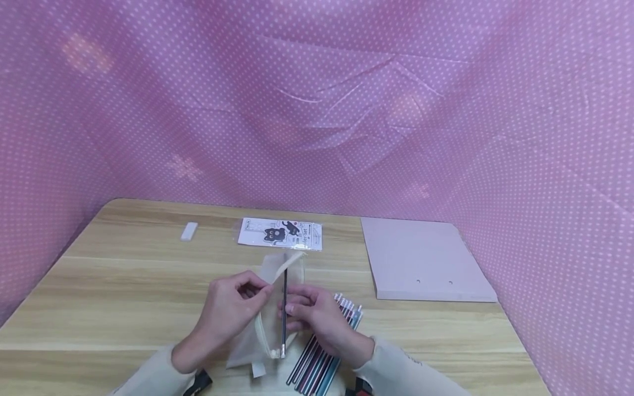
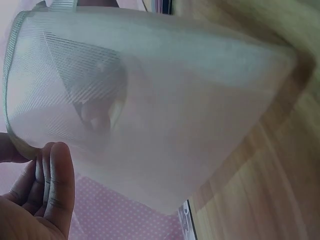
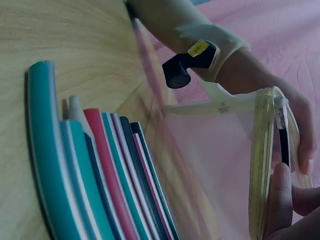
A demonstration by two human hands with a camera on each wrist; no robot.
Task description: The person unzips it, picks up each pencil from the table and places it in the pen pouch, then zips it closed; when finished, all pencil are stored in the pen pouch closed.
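A pale, see-through zip pouch (image 1: 245,349) stands with its mouth spread in the middle of the table. My left hand (image 1: 233,305) pinches one zipper edge between thumb and fingers; in the left wrist view the pouch's translucent side (image 2: 190,115) fills most of the picture. At the mouth, my right hand (image 1: 319,319) holds a black pencil (image 1: 284,313) with a white eraser end. In the right wrist view this pencil (image 3: 283,145) lies between the two zipper edges. Under the right forearm, several coloured pencils (image 1: 324,360) lie side by side on the table.
Behind the pouch lies a packaged ruler set (image 1: 279,234) with black cat drawings. A white eraser-like block (image 1: 189,231) is at the back left. At the right rests a flat pale board (image 1: 426,258) with two small holes. Pink dotted cloth (image 1: 317,110) hangs around the wooden table.
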